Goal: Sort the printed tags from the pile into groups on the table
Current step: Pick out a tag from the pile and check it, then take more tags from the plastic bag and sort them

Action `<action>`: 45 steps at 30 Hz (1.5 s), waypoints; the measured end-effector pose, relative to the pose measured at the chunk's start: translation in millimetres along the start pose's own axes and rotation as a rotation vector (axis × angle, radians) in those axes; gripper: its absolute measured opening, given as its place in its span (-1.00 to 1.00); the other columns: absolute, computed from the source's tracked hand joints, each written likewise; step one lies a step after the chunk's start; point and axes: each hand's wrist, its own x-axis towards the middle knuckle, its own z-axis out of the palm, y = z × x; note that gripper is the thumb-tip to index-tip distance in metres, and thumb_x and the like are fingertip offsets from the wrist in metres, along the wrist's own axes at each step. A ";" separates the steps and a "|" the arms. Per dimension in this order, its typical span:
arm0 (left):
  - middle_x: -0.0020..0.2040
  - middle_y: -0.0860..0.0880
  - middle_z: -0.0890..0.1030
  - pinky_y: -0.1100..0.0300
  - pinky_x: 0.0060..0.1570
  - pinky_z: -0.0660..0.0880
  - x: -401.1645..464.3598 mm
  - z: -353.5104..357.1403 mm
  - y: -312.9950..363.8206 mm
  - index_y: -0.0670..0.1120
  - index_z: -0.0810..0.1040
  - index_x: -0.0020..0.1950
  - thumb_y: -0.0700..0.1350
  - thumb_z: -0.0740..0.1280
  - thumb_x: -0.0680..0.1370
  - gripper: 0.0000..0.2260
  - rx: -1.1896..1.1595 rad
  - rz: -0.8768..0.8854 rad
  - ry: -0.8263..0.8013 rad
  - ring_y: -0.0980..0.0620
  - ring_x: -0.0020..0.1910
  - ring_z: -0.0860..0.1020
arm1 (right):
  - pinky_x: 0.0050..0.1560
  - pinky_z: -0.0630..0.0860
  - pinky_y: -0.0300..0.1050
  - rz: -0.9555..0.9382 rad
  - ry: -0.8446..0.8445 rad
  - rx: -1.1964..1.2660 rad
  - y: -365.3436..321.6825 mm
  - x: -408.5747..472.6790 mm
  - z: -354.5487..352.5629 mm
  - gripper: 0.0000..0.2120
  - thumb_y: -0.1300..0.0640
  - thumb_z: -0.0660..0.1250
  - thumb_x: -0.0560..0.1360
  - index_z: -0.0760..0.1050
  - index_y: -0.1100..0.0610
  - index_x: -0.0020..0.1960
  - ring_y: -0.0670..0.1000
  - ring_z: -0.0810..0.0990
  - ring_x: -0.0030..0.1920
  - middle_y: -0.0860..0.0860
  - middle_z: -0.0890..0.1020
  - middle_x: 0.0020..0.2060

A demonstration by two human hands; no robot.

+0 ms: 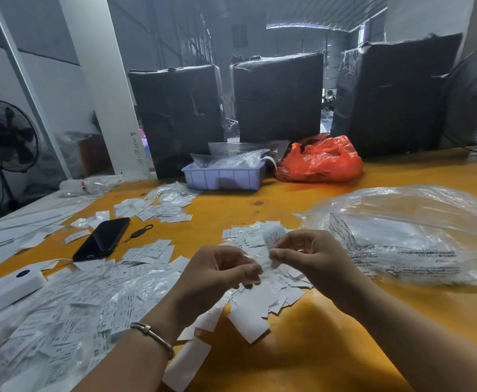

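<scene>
A loose pile of white printed tags (262, 298) lies on the orange table (330, 349) in front of me. My right hand (308, 258) pinches a printed tag (272, 236) that stands up above its fingers. My left hand (223, 274) hovers just left of it with fingers curled, pinching a thin clear or white slip (261, 264) that runs between the two hands. Other groups of tags lie at the far left-centre (158, 206), beside the phone (149, 251), and across the near left (62, 321).
A black phone (103, 239) lies left of centre. A white device (5, 290) sits at the left edge. A large clear plastic bag (418, 236) covers the right. Behind stand a lilac basket (223, 178), an orange bag (322, 161), and three black wrapped bales (276, 97).
</scene>
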 end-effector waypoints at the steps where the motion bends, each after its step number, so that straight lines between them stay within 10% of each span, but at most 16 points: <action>1: -0.23 -0.05 0.71 0.35 -0.28 0.50 0.1 -1.4 0.8 -0.10 0.69 -0.15 -0.01 0.44 0.45 -0.84 -0.025 0.014 0.045 0.09 -0.26 0.63 | -0.09 0.49 -0.04 0.010 0.011 0.014 -0.2 0.3 -0.8 -0.88 0.19 0.42 0.44 0.63 0.18 -0.28 0.04 0.63 -0.19 0.03 0.68 -0.31; 5: -0.24 -0.03 0.70 0.34 -0.29 0.50 0.6 -4.7 1.1 -0.07 0.68 -0.16 0.09 0.41 0.39 -0.77 -0.090 0.061 0.178 0.12 -0.28 0.61 | -0.07 0.50 0.08 0.064 -0.037 0.120 -2.1 0.2 -3.9 -0.92 0.25 0.44 0.36 0.62 0.25 -0.29 0.18 0.56 -0.27 0.20 0.66 -0.32; 13: -0.30 -0.05 0.66 0.36 -0.29 0.49 0.6 -3.3 -0.4 -0.15 0.67 -0.17 0.08 0.47 0.35 -0.71 -0.075 0.044 0.054 0.10 -0.29 0.59 | -0.23 0.48 -0.39 0.058 -0.159 0.084 -3.7 -1.3 1.1 -0.79 0.00 0.47 0.39 0.69 0.15 -0.18 -0.13 0.65 -0.23 -0.01 0.71 -0.28; 26: -0.24 -0.03 0.70 0.35 -0.26 0.51 2.6 -2.4 -2.5 -0.06 0.72 -0.15 0.03 0.45 0.38 -0.81 -0.066 0.115 0.191 0.11 -0.26 0.61 | -0.37 0.39 -0.52 0.117 0.170 0.317 -0.4 0.8 -1.8 -0.94 0.22 0.40 0.45 0.66 0.16 -0.14 -0.22 0.64 -0.29 0.00 0.72 -0.30; 32: -0.27 -0.03 0.67 0.07 -0.21 0.61 1.7 -0.5 -4.1 -0.12 0.69 -0.19 0.02 0.47 0.37 -0.79 0.103 0.191 0.144 -0.08 -0.23 0.61 | -0.16 0.45 -0.24 0.129 0.392 0.445 1.6 5.6 -15.3 -0.45 0.32 0.43 0.41 0.41 -0.03 0.31 -0.09 0.69 -0.16 0.08 0.72 -0.21; 45: -0.29 0.18 0.63 0.41 -0.33 0.45 2.8 5.0 -3.9 0.08 0.66 -0.21 0.03 0.47 0.36 -0.93 0.276 0.271 0.095 0.16 -0.28 0.56 | -0.20 0.53 -0.11 -0.196 0.099 0.322 -20.3 -6.1 -1.8 -0.87 0.18 0.46 0.35 0.63 0.26 -0.18 0.06 0.60 -0.26 0.15 0.67 -0.28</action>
